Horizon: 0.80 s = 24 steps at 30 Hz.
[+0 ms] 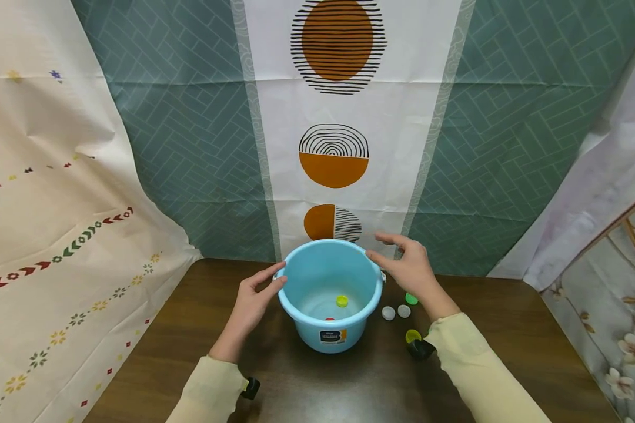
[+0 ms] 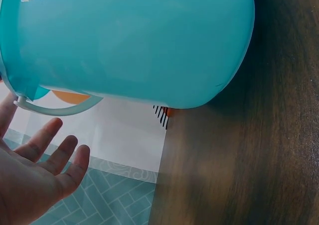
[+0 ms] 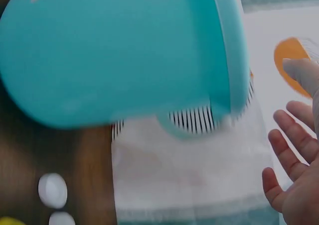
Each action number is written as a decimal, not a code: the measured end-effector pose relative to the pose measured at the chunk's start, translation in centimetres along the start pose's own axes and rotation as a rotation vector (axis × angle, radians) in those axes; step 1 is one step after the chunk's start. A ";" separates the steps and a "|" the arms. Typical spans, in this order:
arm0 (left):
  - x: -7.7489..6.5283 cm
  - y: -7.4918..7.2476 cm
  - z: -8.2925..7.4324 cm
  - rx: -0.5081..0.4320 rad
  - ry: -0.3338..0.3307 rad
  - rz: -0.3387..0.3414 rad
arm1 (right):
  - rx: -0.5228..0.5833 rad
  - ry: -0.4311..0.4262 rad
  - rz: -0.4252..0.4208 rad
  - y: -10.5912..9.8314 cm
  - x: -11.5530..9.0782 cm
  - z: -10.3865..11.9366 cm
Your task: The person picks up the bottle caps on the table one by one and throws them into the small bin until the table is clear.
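Note:
A light blue plastic bucket (image 1: 333, 338) stands upright on the table, with a label on its front. Inside, on its bottom, lie a yellow cap (image 1: 341, 301) and a red cap (image 1: 330, 319), the red one mostly hidden by the near wall. My left hand (image 1: 255, 296) is at the bucket's left rim, thumb and index fingertips right at the edge; its other fingers spread loosely below the white handle (image 2: 65, 109). Near the right rim, my right hand (image 1: 410, 264) is held with fingers extended and nothing in them. In the right wrist view its fingers are apart from the bucket.
Right of the bucket lie two white caps (image 1: 388, 313), a green cap (image 1: 411, 298) partly behind the right forearm, and a yellow cap (image 1: 413, 336) by the right wrist camera. A patterned curtain (image 1: 206, 223) hangs at the back edge of the brown wooden table (image 1: 153, 364).

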State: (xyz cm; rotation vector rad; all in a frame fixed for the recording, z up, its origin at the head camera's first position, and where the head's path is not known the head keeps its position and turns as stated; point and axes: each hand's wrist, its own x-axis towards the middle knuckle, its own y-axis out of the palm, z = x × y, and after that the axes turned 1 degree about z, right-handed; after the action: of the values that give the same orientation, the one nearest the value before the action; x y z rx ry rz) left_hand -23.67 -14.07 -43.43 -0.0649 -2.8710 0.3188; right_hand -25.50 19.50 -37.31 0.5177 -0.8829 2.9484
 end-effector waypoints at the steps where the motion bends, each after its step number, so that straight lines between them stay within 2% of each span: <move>1: 0.0 0.0 0.1 0.003 0.004 -0.005 | -0.007 0.002 -0.012 -0.5 -0.2 -0.4; 4: -0.1 -0.1 0.0 -0.009 0.007 -0.006 | -0.032 0.013 -0.042 -1.8 -0.8 -1.7; 10: -0.6 -0.2 -2.0 -0.021 -0.002 0.030 | -0.075 0.060 -0.087 -4.2 -2.3 -4.0; 14: -0.8 -0.2 -2.6 -0.015 -0.004 0.037 | -0.086 0.091 -0.090 -5.6 -3.4 -5.4; 16: -0.8 -0.2 -2.4 -0.022 -0.003 0.036 | -0.092 0.104 -0.093 -6.2 -3.9 -5.9; 22: 0.1 -0.1 0.3 -0.009 0.032 0.009 | -0.165 0.192 -0.119 -7.6 -5.7 -7.4; 24: 0.1 -0.1 0.4 -0.016 0.028 0.007 | -0.181 0.211 -0.120 -7.9 -6.3 -8.1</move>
State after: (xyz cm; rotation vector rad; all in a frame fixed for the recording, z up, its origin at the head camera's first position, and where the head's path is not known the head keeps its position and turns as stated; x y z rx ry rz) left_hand -23.82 -14.24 -43.77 -0.0819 -2.8463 0.2944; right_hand -21.15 30.97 -41.53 0.2366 -1.0389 2.7164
